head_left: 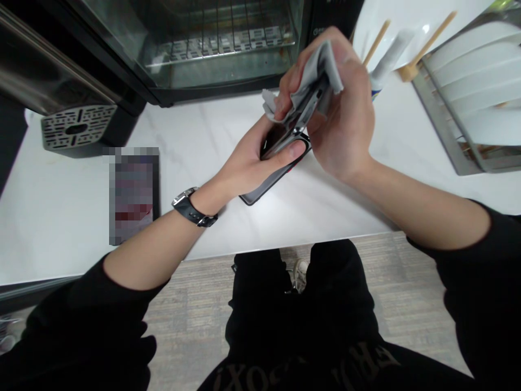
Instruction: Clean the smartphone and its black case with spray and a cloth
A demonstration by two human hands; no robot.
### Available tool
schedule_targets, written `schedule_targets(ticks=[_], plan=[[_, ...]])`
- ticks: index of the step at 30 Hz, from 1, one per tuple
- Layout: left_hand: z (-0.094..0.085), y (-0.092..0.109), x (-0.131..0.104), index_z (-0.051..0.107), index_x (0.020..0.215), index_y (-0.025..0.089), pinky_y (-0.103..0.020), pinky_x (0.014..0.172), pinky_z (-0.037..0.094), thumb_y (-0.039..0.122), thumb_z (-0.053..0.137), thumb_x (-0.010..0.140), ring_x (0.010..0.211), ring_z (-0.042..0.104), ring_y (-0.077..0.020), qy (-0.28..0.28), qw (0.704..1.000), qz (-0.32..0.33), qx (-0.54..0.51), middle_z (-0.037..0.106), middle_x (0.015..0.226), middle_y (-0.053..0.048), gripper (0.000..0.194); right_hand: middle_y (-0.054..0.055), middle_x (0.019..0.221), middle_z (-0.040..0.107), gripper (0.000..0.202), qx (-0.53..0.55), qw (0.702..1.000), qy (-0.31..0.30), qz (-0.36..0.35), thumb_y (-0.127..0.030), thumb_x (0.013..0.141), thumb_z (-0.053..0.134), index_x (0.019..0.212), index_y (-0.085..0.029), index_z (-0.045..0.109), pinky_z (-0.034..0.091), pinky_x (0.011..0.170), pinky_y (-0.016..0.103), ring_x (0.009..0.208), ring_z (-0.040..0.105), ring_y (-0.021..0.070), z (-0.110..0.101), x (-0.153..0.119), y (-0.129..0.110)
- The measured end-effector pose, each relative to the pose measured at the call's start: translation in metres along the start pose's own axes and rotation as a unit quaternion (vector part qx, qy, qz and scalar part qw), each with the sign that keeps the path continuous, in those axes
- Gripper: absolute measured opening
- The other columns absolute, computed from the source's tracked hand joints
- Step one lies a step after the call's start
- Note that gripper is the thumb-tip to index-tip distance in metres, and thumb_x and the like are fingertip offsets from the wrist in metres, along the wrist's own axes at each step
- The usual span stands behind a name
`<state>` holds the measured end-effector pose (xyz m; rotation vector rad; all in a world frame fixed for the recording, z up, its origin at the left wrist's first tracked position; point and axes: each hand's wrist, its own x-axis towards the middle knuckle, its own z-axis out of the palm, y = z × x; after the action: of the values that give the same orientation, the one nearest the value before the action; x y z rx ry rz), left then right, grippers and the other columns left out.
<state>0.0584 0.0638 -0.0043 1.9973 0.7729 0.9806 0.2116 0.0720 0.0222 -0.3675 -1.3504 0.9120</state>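
Observation:
My left hand (252, 160), with a black-strapped watch (195, 207) on its wrist, grips the lower end of a dark, shiny phone (310, 108) held edge-up over the counter. A thin grey cloth (319, 68) is in my right hand (350, 106), folded around the phone's upper end, with my fingers closed on it. Below my left thumb, a flat dark phone-like object (260, 187) with a rounded corner lies on the counter; my hand covers part of it, so I cannot tell whether it is a phone or a case.
A toaster oven (220, 70) stands behind my hands. Left are a machine's drip tray (79, 127) and a blurred-out tablet-like item (134, 195) on the white counter (195, 127). At right are a dish rack (443, 122) with white plates, a white bottle (393, 54) and wooden handles (433, 41).

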Motion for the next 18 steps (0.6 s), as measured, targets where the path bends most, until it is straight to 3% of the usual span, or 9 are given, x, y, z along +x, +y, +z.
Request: schedule_targets(ticks=[3,5,8,10,12,15,16,18], plan=[[-0.001,0.004,-0.001,0.066,0.128,0.028,-0.047,0.115,0.057,0.076,0.064,0.093,0.131,0.068,-0.0318,-0.006,1.000,0.004,-0.001,0.073,0.134,-0.008,0.060,0.001,0.079,0.058,0.033,-0.065,0.996,0.010,-0.058,-0.040,0.106,0.040,0.081,-0.031,0.059,0.056,0.073,0.037,0.072,0.059,0.0203,0.000,-0.005,-0.006],[-0.002,0.008,-0.002,0.066,0.131,0.029,-0.047,0.118,0.055,0.077,0.064,0.092,0.135,0.066,-0.0317,-0.020,1.000,0.003,-0.002,0.073,0.136,-0.007,0.062,0.002,0.085,0.066,0.036,-0.156,0.977,-0.008,-0.146,-0.038,0.108,0.041,0.085,-0.029,0.067,0.056,0.086,0.038,0.087,0.063,0.0203,-0.002,-0.008,-0.012],[-0.002,0.013,-0.003,0.066,0.132,0.028,-0.047,0.124,0.052,0.076,0.066,0.092,0.142,0.063,-0.0318,-0.041,0.999,-0.001,0.003,0.071,0.140,-0.006,0.063,0.002,0.096,0.069,0.039,-0.279,0.917,-0.055,-0.279,-0.038,0.109,0.041,0.098,-0.029,0.077,0.056,0.091,0.040,0.099,0.065,0.0201,-0.012,-0.009,-0.018],[-0.001,0.013,-0.003,0.066,0.131,0.026,-0.046,0.126,0.050,0.073,0.067,0.093,0.145,0.061,-0.0315,-0.048,0.999,0.015,-0.001,0.069,0.144,-0.006,0.060,-0.001,0.100,0.070,0.037,-0.321,0.879,-0.082,-0.342,-0.044,0.108,0.044,0.103,-0.034,0.079,0.057,0.091,0.040,0.100,0.068,0.0190,-0.019,-0.005,-0.017],[0.001,0.011,-0.003,0.064,0.133,0.025,-0.044,0.127,0.049,0.066,0.069,0.094,0.146,0.060,-0.0302,-0.054,0.998,0.020,-0.012,0.067,0.146,-0.007,0.057,-0.006,0.101,0.073,0.033,-0.362,0.831,-0.109,-0.407,-0.049,0.107,0.047,0.104,-0.036,0.078,0.056,0.102,0.041,0.102,0.070,0.0181,-0.023,0.000,-0.016],[0.001,0.011,-0.003,0.065,0.128,0.022,-0.041,0.125,0.049,0.055,0.073,0.094,0.146,0.060,-0.0288,-0.061,0.997,-0.031,-0.019,0.070,0.136,-0.005,0.048,-0.006,0.095,0.074,0.031,-0.408,0.776,-0.123,-0.466,-0.046,0.105,0.047,0.099,-0.030,0.073,0.056,0.100,0.043,0.094,0.072,0.0176,-0.023,0.002,-0.017],[0.001,0.013,-0.003,0.067,0.124,0.022,-0.042,0.124,0.050,0.053,0.073,0.094,0.147,0.059,-0.0289,-0.056,0.997,-0.050,-0.021,0.071,0.131,-0.004,0.044,-0.005,0.091,0.074,0.031,-0.409,0.779,-0.123,-0.460,-0.043,0.106,0.045,0.096,-0.028,0.071,0.057,0.092,0.042,0.088,0.071,0.0175,-0.022,0.002,-0.018],[0.001,0.016,-0.003,0.069,0.114,0.022,-0.043,0.121,0.052,0.053,0.075,0.092,0.147,0.058,-0.0301,-0.032,0.997,-0.066,-0.026,0.072,0.124,-0.003,0.039,-0.004,0.083,0.071,0.031,-0.375,0.819,-0.116,-0.418,-0.037,0.106,0.041,0.089,-0.027,0.066,0.053,0.077,0.040,0.076,0.068,0.0166,-0.019,-0.001,-0.021]])
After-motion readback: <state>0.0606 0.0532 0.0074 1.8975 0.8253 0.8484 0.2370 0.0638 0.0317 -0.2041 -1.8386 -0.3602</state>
